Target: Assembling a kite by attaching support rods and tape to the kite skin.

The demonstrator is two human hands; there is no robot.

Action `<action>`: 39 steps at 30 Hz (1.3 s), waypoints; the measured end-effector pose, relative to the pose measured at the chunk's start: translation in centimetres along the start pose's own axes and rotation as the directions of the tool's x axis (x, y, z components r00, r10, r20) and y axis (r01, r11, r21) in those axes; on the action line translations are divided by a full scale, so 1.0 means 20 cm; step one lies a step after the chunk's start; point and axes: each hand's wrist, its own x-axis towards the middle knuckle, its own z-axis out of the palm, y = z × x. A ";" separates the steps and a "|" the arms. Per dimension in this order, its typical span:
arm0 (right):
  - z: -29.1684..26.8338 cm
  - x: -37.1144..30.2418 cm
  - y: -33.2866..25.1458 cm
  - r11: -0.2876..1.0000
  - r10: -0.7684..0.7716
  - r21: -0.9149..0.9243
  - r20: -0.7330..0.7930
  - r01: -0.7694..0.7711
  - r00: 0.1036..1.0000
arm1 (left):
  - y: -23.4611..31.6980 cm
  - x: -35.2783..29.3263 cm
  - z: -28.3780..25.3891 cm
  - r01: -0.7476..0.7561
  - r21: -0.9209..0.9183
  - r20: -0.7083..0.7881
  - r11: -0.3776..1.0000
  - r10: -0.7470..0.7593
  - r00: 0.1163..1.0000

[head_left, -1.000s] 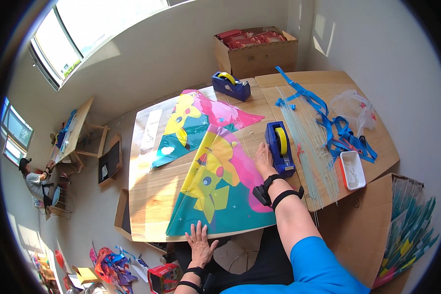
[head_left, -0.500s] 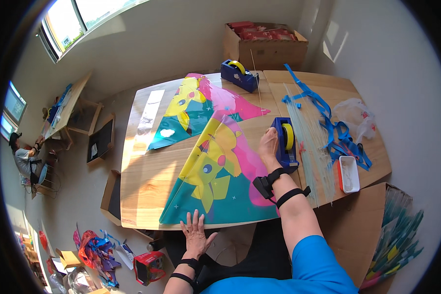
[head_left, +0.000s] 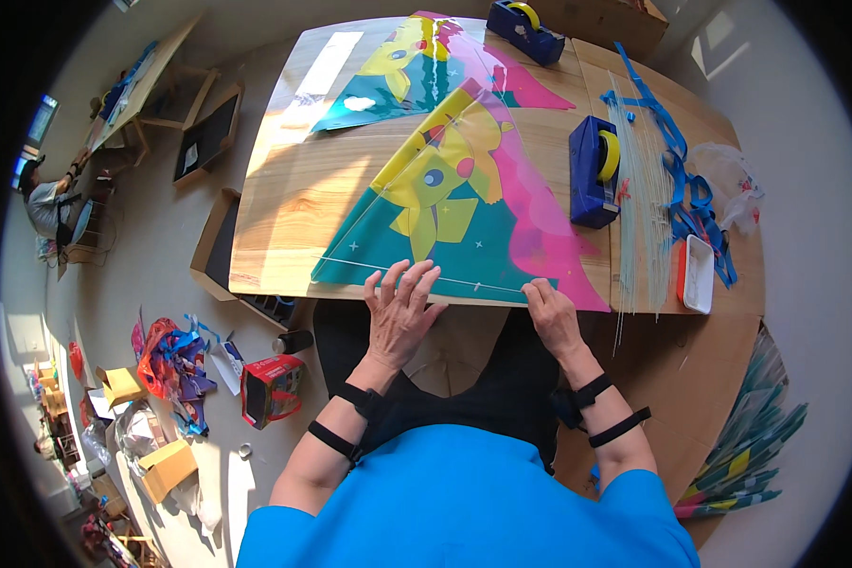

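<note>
A triangular kite sheet (head_left: pixel 445 213) in teal, pink and yellow, printed with a yellow cartoon creature, lies at the table's near edge. Along its lower border runs a thin pale rod (head_left: pixel 464 281). My left hand (head_left: pixel 398 308) rests over that border with fingers apart and slightly bent, fingertips on the sheet by the rod. Toward the right corner, my right hand (head_left: pixel 551 312) is closed in a pinch at the rod's right end. A second, similar kite sheet (head_left: pixel 402 71) lies beyond the first.
Right of the sheet stands a blue tape dispenser (head_left: pixel 594 194), with another tape dispenser (head_left: pixel 528 33) at the back. Thin rods (head_left: pixel 648 208), blue ribbon (head_left: pixel 677 156), a clear plastic bag (head_left: pixel 724 180) and a white-and-red tray (head_left: pixel 697 275) lie farther right. A person (head_left: pixel 52 204) sits far left.
My right hand has left the tape dispenser and come down to the sheet's lower border. My left hand has moved onto that border. The thin rod now lies across it. The view has tipped downward.
</note>
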 end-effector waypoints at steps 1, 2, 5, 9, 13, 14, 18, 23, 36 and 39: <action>-0.01 0.01 -0.01 1.000 -0.010 -0.008 -0.005 0.010 1.000 | 0.01 0.02 0.02 -0.034 -0.013 0.052 0.999 0.035 0.998; -0.02 0.01 -0.02 1.000 -0.020 -0.003 -0.036 0.019 0.999 | 0.02 0.04 0.07 -0.069 -0.033 0.100 0.997 0.072 0.992; -0.08 0.03 -0.08 1.000 -0.024 0.016 -0.066 0.025 0.998 | 0.05 0.10 0.14 -0.190 -0.114 0.070 0.975 0.199 0.977; -0.14 0.01 -0.06 1.000 -0.024 -0.015 -0.085 0.023 0.996 | 0.09 0.11 0.17 -0.209 -0.177 0.066 0.962 0.223 0.973; -0.14 -0.07 0.04 0.999 0.015 -0.036 -0.097 -0.018 0.995 | 0.07 0.11 0.19 -0.186 -0.213 0.059 0.959 0.202 0.978; -0.14 -0.09 0.06 0.999 0.025 -0.039 -0.101 -0.029 0.995 | 0.08 0.11 0.19 -0.173 -0.248 0.076 0.953 0.197 0.977; -0.14 -0.08 0.09 0.999 0.029 -0.016 -0.113 -0.031 0.993 | 0.17 0.17 0.19 -0.120 -0.363 0.101 0.924 0.167 0.981; -0.16 -0.11 0.11 0.999 0.050 -0.002 -0.110 -0.051 0.993 | 0.15 0.19 0.23 -0.169 -0.335 0.106 0.927 0.215 0.971; -0.23 -0.09 0.11 0.993 0.074 -0.073 -0.208 -0.091 0.975 | 0.16 0.22 0.28 0.033 -0.501 0.255 0.865 0.110 0.961; -0.14 -0.03 0.03 0.999 -0.025 -0.026 -0.154 0.022 0.988 | 0.21 0.27 0.28 0.080 -0.521 0.341 0.850 0.122 0.932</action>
